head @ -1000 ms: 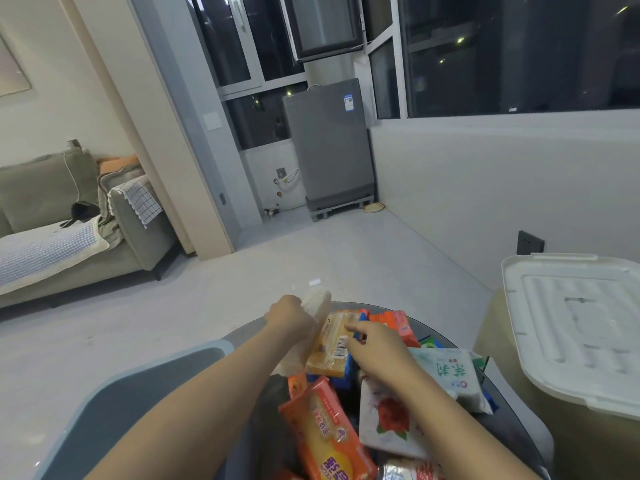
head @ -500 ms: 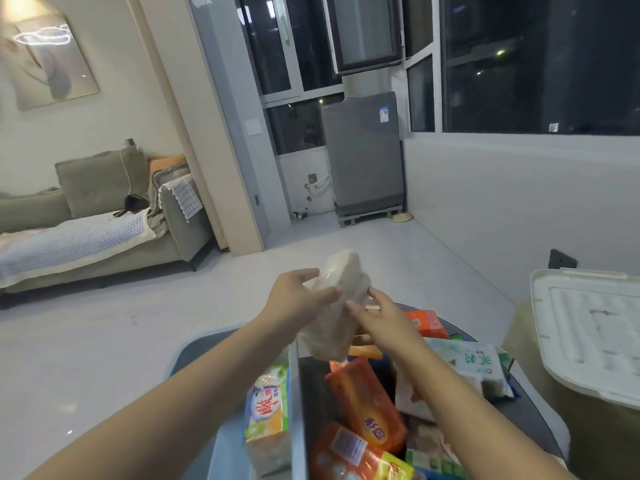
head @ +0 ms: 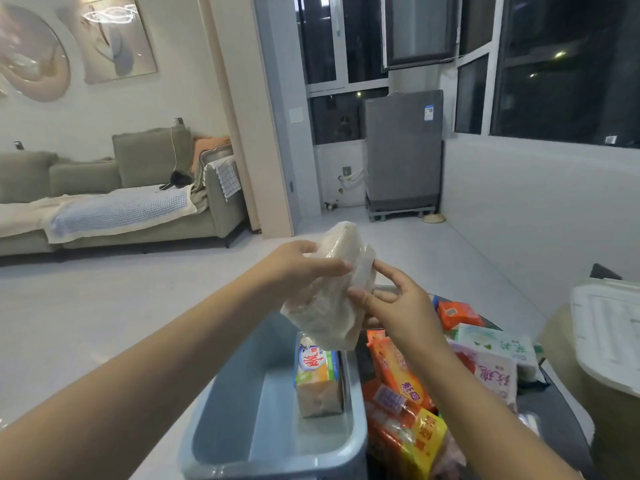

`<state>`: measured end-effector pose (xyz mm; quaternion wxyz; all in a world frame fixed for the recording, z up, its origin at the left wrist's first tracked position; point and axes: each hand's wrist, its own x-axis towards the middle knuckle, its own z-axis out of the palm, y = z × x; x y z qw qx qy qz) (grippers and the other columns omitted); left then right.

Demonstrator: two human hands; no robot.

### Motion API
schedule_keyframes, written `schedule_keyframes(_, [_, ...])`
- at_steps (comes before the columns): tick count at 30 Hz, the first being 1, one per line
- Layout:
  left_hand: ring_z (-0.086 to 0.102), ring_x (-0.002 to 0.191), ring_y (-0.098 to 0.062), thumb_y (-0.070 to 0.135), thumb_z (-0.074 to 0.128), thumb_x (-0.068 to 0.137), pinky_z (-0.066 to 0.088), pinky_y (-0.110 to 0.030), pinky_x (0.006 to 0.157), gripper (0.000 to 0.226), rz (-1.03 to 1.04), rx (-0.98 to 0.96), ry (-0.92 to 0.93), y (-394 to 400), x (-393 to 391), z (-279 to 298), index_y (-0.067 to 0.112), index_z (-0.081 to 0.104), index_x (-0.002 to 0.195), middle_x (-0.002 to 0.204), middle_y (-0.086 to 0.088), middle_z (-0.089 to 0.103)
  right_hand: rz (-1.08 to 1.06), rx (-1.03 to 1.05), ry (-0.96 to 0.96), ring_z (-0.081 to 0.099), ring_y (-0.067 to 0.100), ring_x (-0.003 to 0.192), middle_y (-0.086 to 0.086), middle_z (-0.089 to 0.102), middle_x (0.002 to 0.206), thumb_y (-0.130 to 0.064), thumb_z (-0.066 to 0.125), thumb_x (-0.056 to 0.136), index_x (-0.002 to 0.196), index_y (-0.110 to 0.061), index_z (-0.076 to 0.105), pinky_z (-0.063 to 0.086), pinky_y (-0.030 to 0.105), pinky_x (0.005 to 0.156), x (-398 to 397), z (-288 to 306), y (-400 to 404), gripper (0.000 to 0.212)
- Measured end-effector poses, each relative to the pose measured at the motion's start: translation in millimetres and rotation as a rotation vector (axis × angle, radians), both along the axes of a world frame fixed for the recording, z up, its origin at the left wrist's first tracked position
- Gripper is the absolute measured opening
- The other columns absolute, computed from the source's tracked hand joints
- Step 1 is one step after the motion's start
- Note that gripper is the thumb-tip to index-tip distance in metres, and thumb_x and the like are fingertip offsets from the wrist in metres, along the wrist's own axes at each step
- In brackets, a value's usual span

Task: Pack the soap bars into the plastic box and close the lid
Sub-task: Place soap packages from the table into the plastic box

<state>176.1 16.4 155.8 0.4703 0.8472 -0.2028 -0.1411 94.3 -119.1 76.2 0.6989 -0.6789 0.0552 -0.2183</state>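
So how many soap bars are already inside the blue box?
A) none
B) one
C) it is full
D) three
B: a single wrapped soap bar stands inside the blue box against its right wall, while the clear-wrapped pack is held above it by both hands.

Dim indoor light, dark windows [head: 561,64]; glare on wall art [head: 110,15]; wide-angle edge bending; slight softness.

Soap bars, open box, lid apart.
Clear-wrapped pale soap pack [head: 332,289] tilted above grey-blue plastic box [head: 221,427]; one bar [head: 317,375] upright inside; white lid [head: 609,334] right.
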Motion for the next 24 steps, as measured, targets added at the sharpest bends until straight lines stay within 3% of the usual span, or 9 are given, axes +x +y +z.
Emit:
schedule_keyframes(3, [0.069,0.087,-0.033,0.04,0.077,0.059,0.057,-0.043,0.077,0.052,0.026,0.033,0.011,16.3,-1.3,-3.5,0.014,0.066,0.103,0.097,-0.015,0.072,0.063,0.017,0.03,0.073,0.015,0.069,-0.006,0.076,0.077,-0.026,0.076,0.069,0.129,-0.026,0.047,0.055,0.021,0.05,-2.8,0.2,12.7,0.067])
schedule_keyframes(6, [0.064,0.072,-0.026,0.032,0.074,0.073,0.049,-0.029,0.059,0.035,0.032,0.097,0.028,33.0,-3.5,-9.1,0.008,0.067,0.098,0.085,-0.011,0.068,0.105,-0.027,0.08,0.073,0.016,0.068,0.002,0.076,0.078,-0.027,0.078,0.068,0.129,-0.022,0.048,0.055,0.024,0.05,-2.0,-3.2,23.2,0.069])
schedule_keyframes(9, [0.065,0.08,-0.03,0.027,0.068,0.079,0.053,-0.04,0.078,0.034,0.037,0.133,0.098,46.9,-6.1,-15.3,0.003,0.066,0.102,0.09,-0.015,0.069,0.096,-0.124,0.119,0.072,0.013,0.067,0.003,0.075,0.079,-0.034,0.08,0.064,0.125,-0.025,0.05,0.052,0.023,0.047,-0.1,-7.0,32.6,0.068])
schedule_keyframes(15, [0.069,0.091,-0.033,0.039,0.071,0.073,0.055,-0.039,0.086,0.052,0.129,0.237,0.172,61.8,0.0,-23.9,0.0,0.065,0.106,0.1,-0.019,0.071,0.163,-0.211,0.166,0.072,0.011,0.071,0.0,0.075,0.087,-0.038,0.077,0.066,0.126,-0.025,0.049,0.049,0.018,0.045,7.3,-15.3,43.3,0.067])
schedule_keyframes(17, [0.069,0.09,-0.032,0.042,0.072,0.072,0.056,-0.038,0.083,0.057,0.169,0.258,0.162,63.3,4.3,-27.6,0.0,0.063,0.11,0.101,-0.017,0.071,0.162,-0.276,0.195,0.071,0.009,0.077,0.001,0.074,0.092,-0.041,0.076,0.067,0.128,-0.025,0.051,0.052,0.021,0.053,10.7,-16.6,45.6,0.068])
schedule_keyframes(19, [0.068,0.085,-0.029,0.043,0.071,0.072,0.056,-0.034,0.075,0.057,0.198,0.294,0.114,62.5,8.5,-34.4,0.001,0.062,0.109,0.097,-0.013,0.069,0.093,-0.427,0.215,0.067,0.011,0.092,-0.001,0.072,0.104,-0.045,0.074,0.069,0.127,-0.026,0.054,0.055,0.031,0.076,14.2,-19.6,48.2,0.065])
schedule_keyframes(21, [0.064,0.074,-0.023,0.046,0.072,0.071,0.051,-0.028,0.062,0.053,0.215,0.353,0.025,61.1,12.5,-44.0,0.005,0.061,0.102,0.084,-0.007,0.064,-0.04,-0.626,0.226,0.056,0.017,0.109,-0.004,0.066,0.118,-0.047,0.07,0.072,0.125,-0.029,0.056,0.049,0.04,0.09,15.4,-23.5,51.7,0.058])
schedule_keyframes(24, [0.056,0.061,-0.013,0.045,0.071,0.071,0.042,-0.023,0.05,0.042,0.208,0.411,-0.035,59.3,18.0,-62.1,0.012,0.06,0.094,0.069,0.002,0.058,-0.078,-0.747,0.209,0.041,0.02,0.121,-0.003,0.059,0.125,-0.038,0.066,0.079,0.121,-0.029,0.06,0.035,0.039,0.099,13.9,-29.6,53.3,0.043])
